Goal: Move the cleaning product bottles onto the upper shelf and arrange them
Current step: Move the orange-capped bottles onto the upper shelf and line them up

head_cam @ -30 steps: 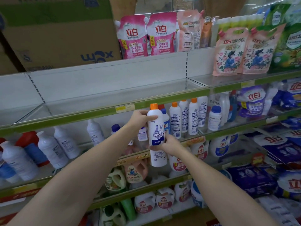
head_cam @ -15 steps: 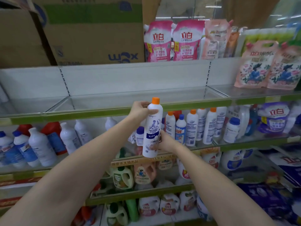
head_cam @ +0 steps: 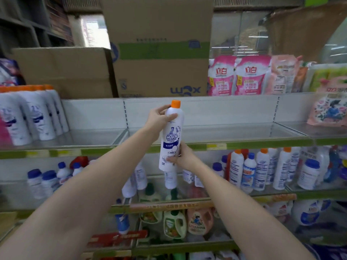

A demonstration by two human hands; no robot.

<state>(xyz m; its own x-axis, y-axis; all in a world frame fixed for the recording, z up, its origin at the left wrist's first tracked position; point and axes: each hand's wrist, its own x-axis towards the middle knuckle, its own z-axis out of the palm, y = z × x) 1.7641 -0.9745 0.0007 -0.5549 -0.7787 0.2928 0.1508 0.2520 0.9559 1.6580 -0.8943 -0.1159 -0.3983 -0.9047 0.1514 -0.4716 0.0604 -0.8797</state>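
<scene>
Fingers [head_cam: 170, 115] of your left hand [head_cam: 156, 117] wrap the shoulder of the white orange-capped bottle [head_cam: 170, 139]; your right hand [head_cam: 183, 156] pinches its lower body. It hangs nearly upright in front of the upper shelf [head_cam: 234, 146], not resting on it. Matching bottles [head_cam: 35, 113] stand far left on that shelf. Cardboard boxes [head_cam: 159, 53] sit above.

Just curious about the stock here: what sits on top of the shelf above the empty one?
Cardboard boxes and pink detergent refill pouches stand on it. What lies behind the boxes is covered.
</scene>
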